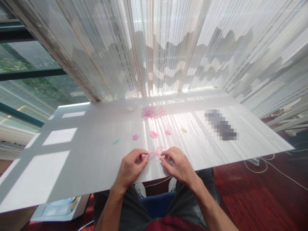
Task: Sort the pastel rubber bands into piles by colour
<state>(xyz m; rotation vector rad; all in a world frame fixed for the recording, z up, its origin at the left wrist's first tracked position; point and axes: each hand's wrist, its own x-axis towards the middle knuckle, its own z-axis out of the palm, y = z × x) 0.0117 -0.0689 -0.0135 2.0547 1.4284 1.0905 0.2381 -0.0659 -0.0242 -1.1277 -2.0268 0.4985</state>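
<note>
A loose pile of thin pastel loops [157, 151], which look like small rubber bands, lies near the table's front edge. My left hand [132, 165] is closed in a pinch at the pile's left side. Opposite it, my right hand [176, 163] pinches at the right side. Whatever is between the fingertips is too small to make out. Beyond the hands are small heaps in a row: a teal one [116, 141], a purple one [136, 137], a pink-red one [154, 134], a pink one [168, 132] and a pale yellow one [184, 129].
A larger pink and pastel heap [153, 113] lies farther back on the white table [91, 154]. Near it stands a clear round container [131, 104]; another clear round piece [177, 97] is at the back edge. A blurred-out dark object [221, 124] lies right. Sheer curtains [154, 48] hang behind.
</note>
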